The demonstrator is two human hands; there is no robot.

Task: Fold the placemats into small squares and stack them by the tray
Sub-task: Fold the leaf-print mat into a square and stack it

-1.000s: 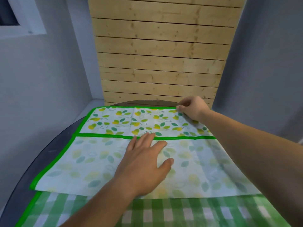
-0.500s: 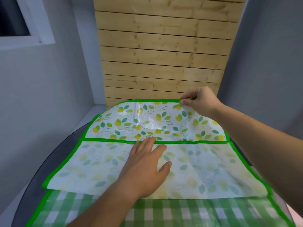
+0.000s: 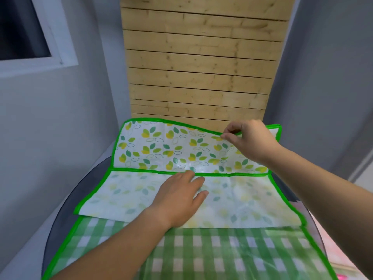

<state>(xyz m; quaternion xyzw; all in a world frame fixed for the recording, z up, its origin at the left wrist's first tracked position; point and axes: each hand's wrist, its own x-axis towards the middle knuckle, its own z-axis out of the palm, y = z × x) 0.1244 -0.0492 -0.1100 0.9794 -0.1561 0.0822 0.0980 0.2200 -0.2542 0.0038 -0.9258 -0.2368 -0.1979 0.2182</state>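
Pinching with thumb and curled forefinger, the right hand (image 3: 250, 142) held the far hem of the leaf placemat (image 3: 161, 150), a glossy white plastic sheet printed with green and yellow leaves and bound in bright green tape. This far part stood lifted off the table, its top edge dipping where the fingers gripped it. The near part of the leaf placemat was folded over with its pale reverse side up, and its green hem ran as a line across the middle. The left hand (image 3: 179, 199) lay flat on that pale flap, fingers straight and relaxed, fingertips at the hem line, gripping nothing. Nearer the person lay a green-and-white checked plastic placemat (image 3: 201, 249) with the same green border, flat and partly covered by the folded flap. Both mats rested on a round table of dark smoky glass (image 3: 60, 219), whose curved rim showed at the left and right. Behind the table rose a panel of pale horizontal pine planks (image 3: 201, 67), flanked by plain grey walls (image 3: 60, 128). A white-framed window (image 3: 56, 37) sat high in the left wall, its pane dark. At the lower right, beyond the table's rim, a pale pink surface (image 3: 341, 257) showed, too blurred to identify.
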